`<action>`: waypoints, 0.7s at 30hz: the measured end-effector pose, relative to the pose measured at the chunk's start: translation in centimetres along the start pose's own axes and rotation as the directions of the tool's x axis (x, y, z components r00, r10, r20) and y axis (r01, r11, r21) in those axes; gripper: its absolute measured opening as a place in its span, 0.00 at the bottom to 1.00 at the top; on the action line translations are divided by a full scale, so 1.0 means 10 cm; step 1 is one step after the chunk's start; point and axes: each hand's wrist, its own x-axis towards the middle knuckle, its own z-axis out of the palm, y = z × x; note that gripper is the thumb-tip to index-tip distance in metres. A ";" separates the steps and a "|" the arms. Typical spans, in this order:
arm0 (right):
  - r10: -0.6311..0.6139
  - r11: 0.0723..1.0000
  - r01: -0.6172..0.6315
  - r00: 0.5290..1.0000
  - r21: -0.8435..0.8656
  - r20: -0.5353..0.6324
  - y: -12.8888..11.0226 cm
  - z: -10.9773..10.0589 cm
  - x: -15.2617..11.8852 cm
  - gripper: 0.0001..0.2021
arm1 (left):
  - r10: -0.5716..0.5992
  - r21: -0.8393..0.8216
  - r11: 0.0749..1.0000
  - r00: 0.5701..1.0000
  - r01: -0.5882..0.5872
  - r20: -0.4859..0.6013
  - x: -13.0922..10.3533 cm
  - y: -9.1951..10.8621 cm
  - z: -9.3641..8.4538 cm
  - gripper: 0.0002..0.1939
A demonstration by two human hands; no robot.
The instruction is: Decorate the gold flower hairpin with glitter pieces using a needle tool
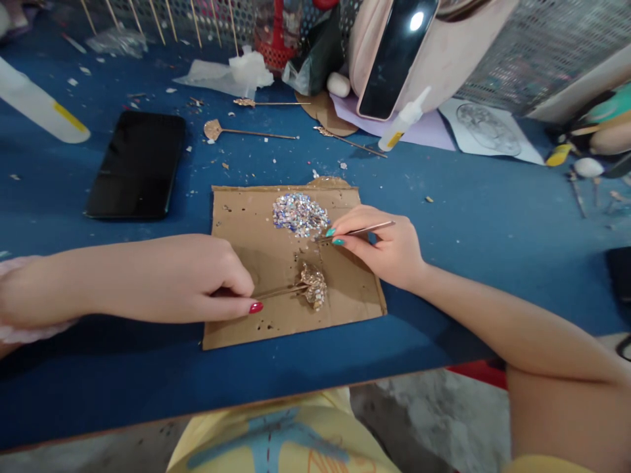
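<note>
The left fingers [255, 307] pinch the thin stem of a gold ornament [314, 286]; the right fingers [338, 242] pinch tweezers [367, 230]. The ornament lies over the cardboard [276, 256]; glittery chips [300, 214] (silvery and blue) sit on its far part, a black phone [140, 164] to its left.
</note>
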 end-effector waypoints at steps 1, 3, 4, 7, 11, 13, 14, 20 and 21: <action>-0.001 1.000 0.001 1.000 0.001 -0.002 0.00 0.00 0.00 0.04 | 0.002 0.003 1.000 1.000 -0.002 0.000 0.00 0.00 0.00 0.24; -0.007 1.000 0.007 1.000 0.000 -0.005 0.00 0.00 0.00 0.04 | 0.003 0.009 1.000 1.000 -0.003 0.005 0.00 0.00 0.00 0.24; -0.010 1.000 0.010 1.000 -0.002 -0.006 0.00 0.00 0.00 0.04 | -0.001 0.013 1.000 1.000 0.001 0.009 0.00 -0.01 0.00 0.24; -0.028 1.000 0.028 1.000 -0.008 -0.008 -0.01 0.00 0.00 0.04 | -0.020 0.027 0.999 1.000 0.019 0.022 -0.01 -0.02 0.00 0.25; -0.055 0.998 0.055 0.998 -0.006 -0.018 -0.01 0.00 0.01 0.04 | -0.032 0.036 0.999 0.999 0.031 0.031 -0.01 -0.02 0.01 0.25; -0.058 0.998 0.058 0.998 -0.004 -0.017 -0.01 0.00 0.00 0.04 | -0.028 0.034 0.999 0.999 0.027 0.029 -0.02 -0.02 0.01 0.24; -0.057 0.998 0.057 0.998 -0.004 -0.014 0.00 0.00 0.00 0.04 | -0.025 0.032 0.999 0.999 0.025 0.028 -0.02 -0.02 0.01 0.24; -0.066 0.998 0.066 0.998 -0.009 -0.008 -0.01 0.00 0.01 0.05 | -0.024 0.045 0.999 0.999 0.023 0.027 0.00 -0.02 0.00 0.25; -0.073 0.997 0.073 0.997 -0.010 -0.010 -0.01 0.00 0.01 0.05 | -0.023 0.046 0.999 0.999 0.022 0.026 0.01 -0.02 -0.01 0.25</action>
